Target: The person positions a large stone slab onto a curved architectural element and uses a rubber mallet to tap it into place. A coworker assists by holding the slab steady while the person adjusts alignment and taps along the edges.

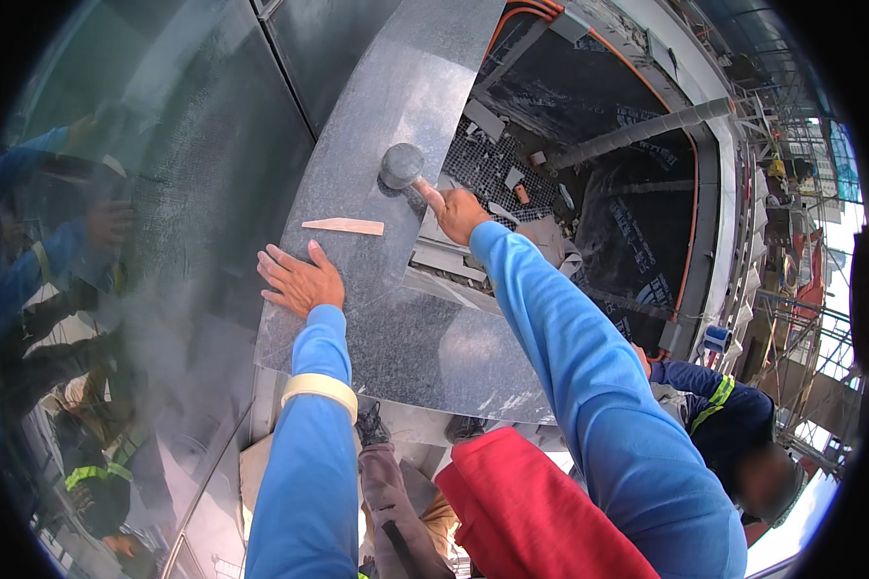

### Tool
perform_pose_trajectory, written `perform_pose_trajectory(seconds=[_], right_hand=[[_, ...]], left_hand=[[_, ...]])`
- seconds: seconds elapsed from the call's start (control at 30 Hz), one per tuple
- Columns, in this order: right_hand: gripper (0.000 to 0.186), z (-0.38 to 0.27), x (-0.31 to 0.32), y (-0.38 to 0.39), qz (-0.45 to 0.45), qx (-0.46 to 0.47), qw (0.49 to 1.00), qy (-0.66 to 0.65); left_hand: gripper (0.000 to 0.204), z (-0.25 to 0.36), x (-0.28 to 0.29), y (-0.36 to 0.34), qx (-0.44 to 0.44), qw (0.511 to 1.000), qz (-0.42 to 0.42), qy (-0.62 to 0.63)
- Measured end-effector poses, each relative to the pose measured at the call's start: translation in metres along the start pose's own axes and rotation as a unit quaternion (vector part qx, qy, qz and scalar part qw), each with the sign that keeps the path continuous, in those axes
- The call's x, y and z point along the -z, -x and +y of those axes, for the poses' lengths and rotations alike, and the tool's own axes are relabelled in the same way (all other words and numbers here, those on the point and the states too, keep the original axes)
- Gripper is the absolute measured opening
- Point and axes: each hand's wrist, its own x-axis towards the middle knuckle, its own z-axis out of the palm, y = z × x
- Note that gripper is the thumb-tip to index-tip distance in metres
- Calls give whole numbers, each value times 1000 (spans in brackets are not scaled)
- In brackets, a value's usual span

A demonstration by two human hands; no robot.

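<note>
My right hand (460,213) is wrapped round the short handle of a rubber mallet (403,166). Its round grey head is at a grey speckled stone slab (406,338); whether it touches the surface I cannot tell. My left hand (303,279) lies flat on the slab near its left edge, fingers spread, holding nothing. Just beyond the left hand, a thin pointed wooden wedge (343,226) rests on the slab. Both forearms wear blue sleeves, with a pale band (321,389) round the left one.
A glass panel (193,193) with reflections stands along the left. Right of the slab opens a dark-lined recess (589,145) with rubble, mesh and an orange conduit (697,193). A co-worker (734,415) in dark clothing with reflective stripes leans in at right. Scaffolding (792,318) rises beyond.
</note>
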Motion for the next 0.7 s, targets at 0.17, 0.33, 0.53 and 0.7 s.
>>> perform_pose_trajectory(seconds=[0.17, 0.33, 0.53, 0.7], right_hand=[[95, 5, 8, -2, -3, 10, 1000, 1], [84, -3, 19, 2, -10, 25, 999, 22], [70, -18, 50, 17, -38, 125, 989, -76], [69, -19, 50, -4, -29, 78, 996, 0]], left_hand=[[83, 71, -24, -5, 83, 996, -22, -35], [83, 75, -23, -5, 91, 996, -12, -18], [85, 83, -19, -7, 99, 995, -9, -27], [84, 80, -22, -9, 94, 994, -17, -49]])
